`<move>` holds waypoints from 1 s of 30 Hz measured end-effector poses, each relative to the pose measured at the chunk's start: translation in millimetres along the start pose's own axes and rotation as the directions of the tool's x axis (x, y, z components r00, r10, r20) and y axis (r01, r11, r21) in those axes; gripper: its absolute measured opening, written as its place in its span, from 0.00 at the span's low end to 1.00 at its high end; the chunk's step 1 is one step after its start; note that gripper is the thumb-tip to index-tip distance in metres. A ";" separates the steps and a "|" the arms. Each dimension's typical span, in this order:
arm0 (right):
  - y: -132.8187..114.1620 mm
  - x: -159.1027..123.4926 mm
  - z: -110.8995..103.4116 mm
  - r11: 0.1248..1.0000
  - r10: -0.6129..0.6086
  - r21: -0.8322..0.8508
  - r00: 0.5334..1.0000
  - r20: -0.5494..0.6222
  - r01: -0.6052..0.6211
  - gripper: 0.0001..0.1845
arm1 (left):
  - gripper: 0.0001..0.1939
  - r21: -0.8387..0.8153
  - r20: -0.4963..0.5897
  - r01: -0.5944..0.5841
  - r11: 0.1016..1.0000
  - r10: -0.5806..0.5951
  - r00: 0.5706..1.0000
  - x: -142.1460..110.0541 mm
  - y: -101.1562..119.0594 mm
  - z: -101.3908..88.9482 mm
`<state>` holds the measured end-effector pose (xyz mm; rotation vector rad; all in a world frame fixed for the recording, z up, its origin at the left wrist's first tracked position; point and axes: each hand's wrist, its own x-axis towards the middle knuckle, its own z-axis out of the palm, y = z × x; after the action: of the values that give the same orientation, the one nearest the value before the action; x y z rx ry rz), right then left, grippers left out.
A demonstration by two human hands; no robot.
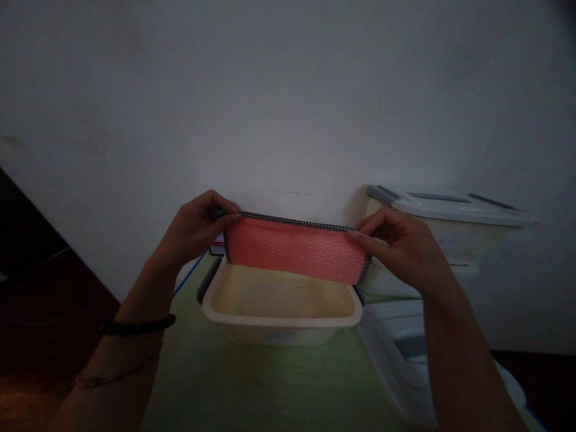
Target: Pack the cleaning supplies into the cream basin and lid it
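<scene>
Two grips pinch the pink cloth (297, 249) along its upper hem, the left hand (204, 225) near 10 o'clock, the right hand (396, 246) near 2, stretching it almost flat. An open tub (281, 323) sits on the green counter (252, 384) at 6 o'clock from the cloth; whether they touch is unclear. From the tub, a loose lid (396, 360) lies at 4 o'clock, a lidded box (432, 240) at 2. Spreading the cloth seems the current step; the next move calls for even tension and level corners.
</scene>
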<state>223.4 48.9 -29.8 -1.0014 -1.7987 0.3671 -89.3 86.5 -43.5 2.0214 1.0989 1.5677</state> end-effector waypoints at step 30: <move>-1.9 -1.2 -2.9 0.991 0.131 -0.078 0.897 0.422 -0.108 0.13 | 0.10 0.160 -0.158 0.021 0.987 0.005 0.987 -3.9 26.5 -0.8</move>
<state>225.3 46.2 -28.1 -1.1355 -2.1509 0.6610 -80.9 66.6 -27.6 2.0181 1.3308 1.7091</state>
